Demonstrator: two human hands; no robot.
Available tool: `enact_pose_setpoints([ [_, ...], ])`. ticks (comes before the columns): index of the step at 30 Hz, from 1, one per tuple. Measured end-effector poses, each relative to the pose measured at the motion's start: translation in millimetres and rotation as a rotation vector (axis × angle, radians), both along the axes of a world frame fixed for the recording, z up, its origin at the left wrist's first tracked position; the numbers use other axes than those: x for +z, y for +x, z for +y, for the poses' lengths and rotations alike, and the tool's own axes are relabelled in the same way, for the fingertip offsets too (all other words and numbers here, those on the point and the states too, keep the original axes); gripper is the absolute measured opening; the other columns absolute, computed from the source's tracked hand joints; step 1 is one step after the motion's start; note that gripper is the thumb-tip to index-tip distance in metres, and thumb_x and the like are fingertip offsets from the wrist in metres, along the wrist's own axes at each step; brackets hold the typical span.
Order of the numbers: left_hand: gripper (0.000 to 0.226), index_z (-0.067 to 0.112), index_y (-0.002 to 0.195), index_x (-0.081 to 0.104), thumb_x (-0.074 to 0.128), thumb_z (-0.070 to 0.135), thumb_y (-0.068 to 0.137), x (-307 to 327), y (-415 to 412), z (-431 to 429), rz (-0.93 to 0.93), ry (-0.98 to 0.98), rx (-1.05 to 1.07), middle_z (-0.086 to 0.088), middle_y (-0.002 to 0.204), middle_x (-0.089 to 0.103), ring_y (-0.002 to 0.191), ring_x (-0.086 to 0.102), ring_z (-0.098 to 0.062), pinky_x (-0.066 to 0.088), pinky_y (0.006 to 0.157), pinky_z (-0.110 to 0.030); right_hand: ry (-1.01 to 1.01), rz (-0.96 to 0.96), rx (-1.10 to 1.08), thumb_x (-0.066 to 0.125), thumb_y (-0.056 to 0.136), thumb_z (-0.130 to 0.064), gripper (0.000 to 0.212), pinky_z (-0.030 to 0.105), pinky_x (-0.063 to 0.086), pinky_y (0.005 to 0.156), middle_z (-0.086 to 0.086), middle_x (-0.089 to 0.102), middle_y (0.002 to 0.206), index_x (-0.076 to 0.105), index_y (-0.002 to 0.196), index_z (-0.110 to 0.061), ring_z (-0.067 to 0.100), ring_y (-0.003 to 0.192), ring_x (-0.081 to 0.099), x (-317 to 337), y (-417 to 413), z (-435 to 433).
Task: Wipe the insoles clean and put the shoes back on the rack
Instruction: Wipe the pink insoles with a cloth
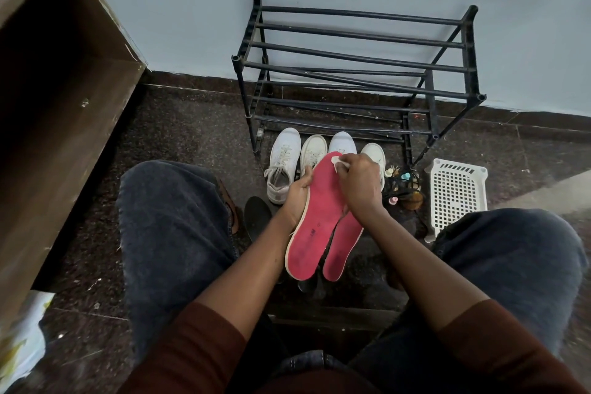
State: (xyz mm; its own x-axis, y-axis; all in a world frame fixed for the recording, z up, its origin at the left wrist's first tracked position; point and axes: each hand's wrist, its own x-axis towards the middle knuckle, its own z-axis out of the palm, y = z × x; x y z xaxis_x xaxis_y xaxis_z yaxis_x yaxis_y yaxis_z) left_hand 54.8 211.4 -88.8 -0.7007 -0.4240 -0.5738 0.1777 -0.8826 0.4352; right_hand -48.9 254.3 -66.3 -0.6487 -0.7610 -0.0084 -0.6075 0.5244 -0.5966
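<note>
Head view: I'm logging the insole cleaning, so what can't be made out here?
The wipe: mostly covered by the right hand; material unclear.
The second red insole: toe end hidden behind the held insole and right hand.
The two rightmost white shoes: only toes show past the held insole and hand.
The print on the held insole: too small to read.

- Left sleeve [204, 345] at 7 o'clock, right sleeve [499, 345] at 5: long, dark rust-brown knit, cuffs ending mid-forearm.
- Jeans [166, 233]: faded dark blue-grey denim, legs at 8 and 4 o'clock.
- Waistband [307, 361] at 6 o'clock: dark, light stitching along the seam.
- Left hand [297, 192], right hand [361, 185]: bare.
</note>
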Motion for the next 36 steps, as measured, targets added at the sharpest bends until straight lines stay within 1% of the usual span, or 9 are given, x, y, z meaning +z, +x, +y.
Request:
enact_pose_setpoints([
  [4,0.06,0.004,0.082,0.067,0.017,0.029,0.105,-5,1,-9,-0.071,-0.067,0.057,-0.006,0.068,0.069,0.065,0.068,-0.013,0.056,0.064,-0.023,0.023,-0.063,0.117,0.057,0.087,-0.011,0.024,0.02,0.04,0.075,0.015,0.068,0.103,0.068,0.106,-0.001,0.025,0.089,0.063,4,15,10],
  [7,0.082,0.005,0.048,0.068,0.013,0.023,0.106,-8,0,-10,-0.008,-0.152,0.027,0.0,0.052,0.065,0.051,0.064,-0.004,0.051,0.051,-0.015,0.015,0.047,0.247,0.055,0.084,-0.005,0.019,0.028,0.042,0.073,0.019,0.066,0.092,0.07,0.093,0.002,0.031,0.082,0.061,5,27,21],
  [11,0.073,-0.018,0.064,0.062,0.015,0.019,0.106,-16,-2,-4,0.006,-0.229,0.085,0.005,0.052,0.064,0.054,0.063,0.003,0.051,0.056,-0.013,0.05,0.145,0.248,0.054,0.087,-0.012,0.019,0.036,0.049,0.069,0.016,0.066,0.088,0.07,0.091,-0.002,0.031,0.086,0.058,3,19,20],
  [14,0.053,0.003,0.096,0.072,0.029,0.034,0.102,-5,-2,-4,0.032,-0.134,0.014,-0.008,0.086,0.072,0.082,0.07,-0.017,0.057,0.075,-0.03,0.065,0.208,0.157,0.053,0.089,-0.015,0.021,0.033,0.042,0.061,0.016,0.064,0.087,0.069,0.09,-0.002,0.032,0.087,0.056,4,9,10],
  [23,0.064,0.01,0.079,0.077,0.021,0.023,0.105,-1,0,-14,-0.032,-0.226,0.127,-0.003,0.076,0.074,0.07,0.072,-0.014,0.058,0.059,-0.025,-0.039,0.106,0.028,0.055,0.088,-0.01,0.02,0.042,0.043,0.076,0.021,0.066,0.093,0.069,0.094,0.002,0.036,0.089,0.057,9,-8,-11],
  [29,0.044,0.006,0.1,0.056,0.019,0.029,0.105,-2,3,-17,-0.093,-0.298,0.092,0.0,0.071,0.073,0.066,0.071,-0.01,0.057,0.059,-0.023,-0.026,0.061,0.211,0.062,0.082,-0.005,0.011,0.031,0.04,0.067,0.019,0.067,0.081,0.069,0.081,0.003,0.032,0.077,0.06,6,21,17],
  [32,0.05,-0.029,0.121,0.028,0.019,0.018,0.106,-7,4,-10,-0.145,-0.397,0.126,0.011,0.048,0.063,0.048,0.061,0.005,0.05,0.049,-0.012,-0.018,0.007,0.229,0.063,0.08,-0.006,0.012,0.03,0.042,0.065,0.016,0.067,0.072,0.069,0.073,0.002,0.028,0.069,0.059,3,27,29],
  [34,0.057,-0.031,0.11,0.045,0.015,0.018,0.106,-13,6,-6,-0.134,-0.424,0.125,0.013,0.045,0.059,0.046,0.057,0.008,0.048,0.05,-0.009,0.0,-0.037,0.206,0.064,0.079,-0.007,0.015,0.03,0.041,0.06,0.011,0.064,0.065,0.066,0.068,0.003,0.023,0.062,0.056,2,26,30],
  [36,0.077,0.002,0.07,0.074,0.008,0.02,0.105,-16,4,-6,-0.03,-0.369,0.091,0.015,0.049,0.062,0.051,0.059,0.011,0.049,0.056,-0.008,-0.011,-0.044,0.159,0.063,0.081,-0.007,0.015,0.028,0.04,0.059,0.011,0.064,0.066,0.066,0.07,0.002,0.021,0.062,0.055,1,23,28],
])
